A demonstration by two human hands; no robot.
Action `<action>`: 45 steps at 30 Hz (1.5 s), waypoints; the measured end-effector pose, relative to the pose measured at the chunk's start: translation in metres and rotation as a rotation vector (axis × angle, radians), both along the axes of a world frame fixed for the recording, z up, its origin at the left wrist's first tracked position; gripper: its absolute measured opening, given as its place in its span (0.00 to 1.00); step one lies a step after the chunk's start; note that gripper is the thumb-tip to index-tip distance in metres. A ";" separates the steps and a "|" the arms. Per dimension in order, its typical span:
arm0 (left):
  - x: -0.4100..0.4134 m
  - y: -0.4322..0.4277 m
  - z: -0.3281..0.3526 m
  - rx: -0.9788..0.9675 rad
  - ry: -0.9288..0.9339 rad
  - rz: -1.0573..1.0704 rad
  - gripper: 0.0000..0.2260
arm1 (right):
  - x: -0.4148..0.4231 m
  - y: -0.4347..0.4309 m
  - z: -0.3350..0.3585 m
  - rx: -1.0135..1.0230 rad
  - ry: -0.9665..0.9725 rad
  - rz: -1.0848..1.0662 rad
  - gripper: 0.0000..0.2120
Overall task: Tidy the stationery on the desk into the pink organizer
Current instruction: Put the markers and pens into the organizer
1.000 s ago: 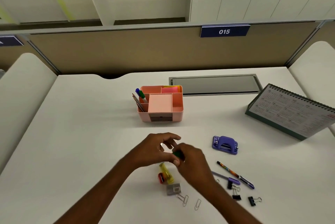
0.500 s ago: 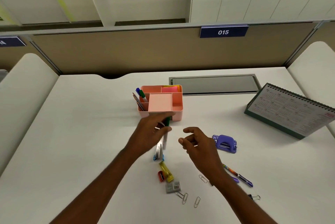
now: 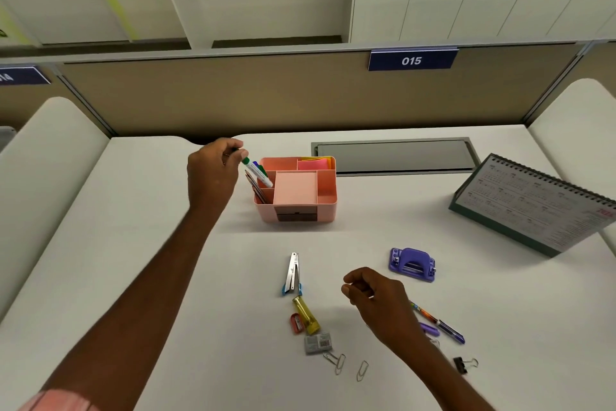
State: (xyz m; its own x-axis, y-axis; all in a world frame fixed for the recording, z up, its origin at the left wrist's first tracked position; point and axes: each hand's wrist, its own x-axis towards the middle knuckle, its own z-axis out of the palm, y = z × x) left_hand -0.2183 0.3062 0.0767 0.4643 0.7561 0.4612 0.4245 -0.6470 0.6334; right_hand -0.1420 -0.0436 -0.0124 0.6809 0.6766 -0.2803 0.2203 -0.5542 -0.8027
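The white surface (image 3: 133, 244) carries the pink organizer (image 3: 328, 214) near its middle. At the organizer's 9 o'clock the left hand (image 3: 213, 174) pinches a green-capped marker (image 3: 258, 172) by its top, tilted so the tip drops into the left pen slot. At 5 o'clock the right hand (image 3: 376, 297) hangs loosely curled, apparently empty, likely poised over the remaining purple hole punch (image 3: 412, 264) and paper clips (image 3: 338, 362).

Our left hand (image 3: 213, 177): gone from where both hands met a second ago, up to the left side of the pink organizer (image 3: 326, 199).
Green-capped marker (image 3: 258, 172): carried along, now pinched at its top end, tilted, lower end inside a left compartment.
Our right hand (image 3: 373, 297): parted from the left, drawn back beside the pens (image 3: 440, 324), fingers loosely curled, holding nothing.
Silver stapler (image 3: 292, 274): uncovered.
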 end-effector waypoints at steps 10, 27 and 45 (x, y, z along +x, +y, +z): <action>0.010 0.009 -0.022 0.045 0.125 0.021 0.09 | 0.004 -0.007 -0.008 0.005 0.012 -0.007 0.05; 0.031 0.012 -0.048 -0.059 0.304 0.081 0.11 | 0.002 -0.016 -0.021 -0.061 -0.017 0.067 0.04; 0.022 -0.058 -0.056 -0.032 0.105 0.038 0.09 | 0.056 -0.087 -0.054 -0.432 -0.581 0.029 0.07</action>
State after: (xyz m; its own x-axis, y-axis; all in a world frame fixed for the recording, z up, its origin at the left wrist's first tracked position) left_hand -0.1961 0.2482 0.0204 0.4794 0.7876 0.3870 0.5137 -0.6094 0.6039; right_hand -0.0859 -0.1310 -0.0665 0.7846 0.6072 -0.1252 0.5641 -0.7831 -0.2618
